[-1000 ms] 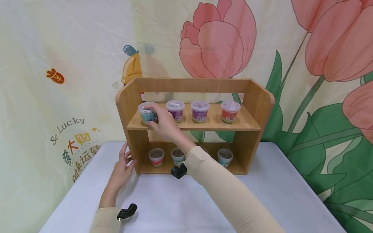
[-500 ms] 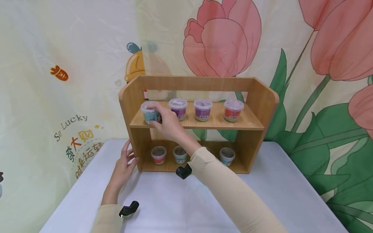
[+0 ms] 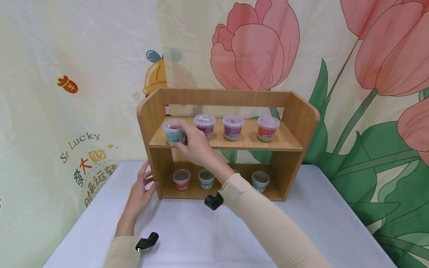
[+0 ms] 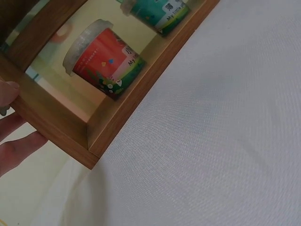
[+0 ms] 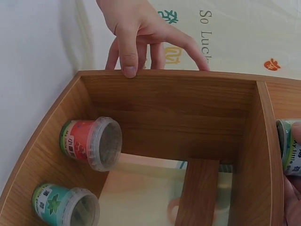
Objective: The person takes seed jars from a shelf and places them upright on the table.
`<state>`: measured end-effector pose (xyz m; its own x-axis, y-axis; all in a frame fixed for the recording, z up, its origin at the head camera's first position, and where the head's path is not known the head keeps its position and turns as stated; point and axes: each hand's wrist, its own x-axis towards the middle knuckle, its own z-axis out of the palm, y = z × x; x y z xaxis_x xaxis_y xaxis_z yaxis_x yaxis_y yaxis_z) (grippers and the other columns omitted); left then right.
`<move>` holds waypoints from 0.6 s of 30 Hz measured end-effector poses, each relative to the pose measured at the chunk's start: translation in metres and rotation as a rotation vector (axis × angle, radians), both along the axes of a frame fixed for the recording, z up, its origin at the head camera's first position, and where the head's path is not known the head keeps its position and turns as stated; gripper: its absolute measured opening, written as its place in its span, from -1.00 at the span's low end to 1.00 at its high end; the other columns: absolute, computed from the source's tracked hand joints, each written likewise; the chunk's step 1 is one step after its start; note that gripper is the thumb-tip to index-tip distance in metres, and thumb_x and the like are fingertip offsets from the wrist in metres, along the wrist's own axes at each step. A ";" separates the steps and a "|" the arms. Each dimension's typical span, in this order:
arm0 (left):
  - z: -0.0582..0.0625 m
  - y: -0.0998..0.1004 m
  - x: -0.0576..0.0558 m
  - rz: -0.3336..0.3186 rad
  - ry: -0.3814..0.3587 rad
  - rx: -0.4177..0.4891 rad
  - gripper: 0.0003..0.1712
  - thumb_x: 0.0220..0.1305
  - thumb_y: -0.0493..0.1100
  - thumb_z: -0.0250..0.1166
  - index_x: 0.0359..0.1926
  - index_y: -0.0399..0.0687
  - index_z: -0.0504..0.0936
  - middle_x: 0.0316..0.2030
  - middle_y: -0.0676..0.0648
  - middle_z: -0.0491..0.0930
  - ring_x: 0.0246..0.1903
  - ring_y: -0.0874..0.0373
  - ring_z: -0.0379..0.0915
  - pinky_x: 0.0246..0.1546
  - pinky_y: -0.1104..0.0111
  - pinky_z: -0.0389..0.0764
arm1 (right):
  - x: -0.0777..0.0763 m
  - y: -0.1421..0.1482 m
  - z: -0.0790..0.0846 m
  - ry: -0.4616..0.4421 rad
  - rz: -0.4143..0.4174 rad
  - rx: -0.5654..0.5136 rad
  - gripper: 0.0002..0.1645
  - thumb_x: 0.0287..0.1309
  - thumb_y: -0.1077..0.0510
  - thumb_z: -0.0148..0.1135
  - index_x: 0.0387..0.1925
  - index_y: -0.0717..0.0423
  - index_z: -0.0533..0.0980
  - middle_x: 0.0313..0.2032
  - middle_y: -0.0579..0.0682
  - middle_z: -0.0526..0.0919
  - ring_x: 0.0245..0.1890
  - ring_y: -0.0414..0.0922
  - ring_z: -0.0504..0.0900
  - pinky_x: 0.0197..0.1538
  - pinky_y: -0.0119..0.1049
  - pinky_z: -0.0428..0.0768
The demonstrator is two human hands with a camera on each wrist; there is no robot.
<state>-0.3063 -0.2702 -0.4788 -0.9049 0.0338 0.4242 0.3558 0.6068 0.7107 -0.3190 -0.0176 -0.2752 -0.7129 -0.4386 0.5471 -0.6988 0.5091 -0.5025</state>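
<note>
My right hand (image 3: 196,147) holds a small lidded plastic cup (image 3: 175,133) with a blue label, thumb on its front and fingers at its lid. This cup stands at the left end of the upper board of a wooden two-tier shelf (image 3: 224,97); whether its base touches the board cannot be told. My left hand (image 3: 140,195) rests at the lower left side panel. In the right wrist view, the left hand's thumb (image 5: 129,63) lies on the panel's edge, the other fingers spread along the outside. The right hand shows only partly at that view's right edge.
Two purple cups (image 3: 232,127) and a red cup (image 3: 267,129) share the upper board. Below stand a red cup (image 3: 182,179), a teal cup (image 3: 206,179) and a blue cup (image 3: 260,181); another is mostly hidden behind the right forearm. White cloth (image 3: 187,230) covers the table.
The blue-labelled cup in my right hand has shifted slightly right and toward the board's front edge. My left hand stays at the side panel. The head view has swayed a little.
</note>
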 end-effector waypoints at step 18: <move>0.003 0.002 0.001 0.026 0.063 -0.007 0.21 0.46 -0.39 0.33 0.68 0.63 -0.21 0.37 -0.34 0.47 0.23 -0.38 0.57 -0.02 -0.31 0.73 | 0.018 0.015 0.006 0.034 0.008 0.031 -0.38 0.33 0.19 0.48 0.36 -0.04 0.49 0.26 0.05 0.65 0.17 -0.09 0.67 0.19 -0.23 0.74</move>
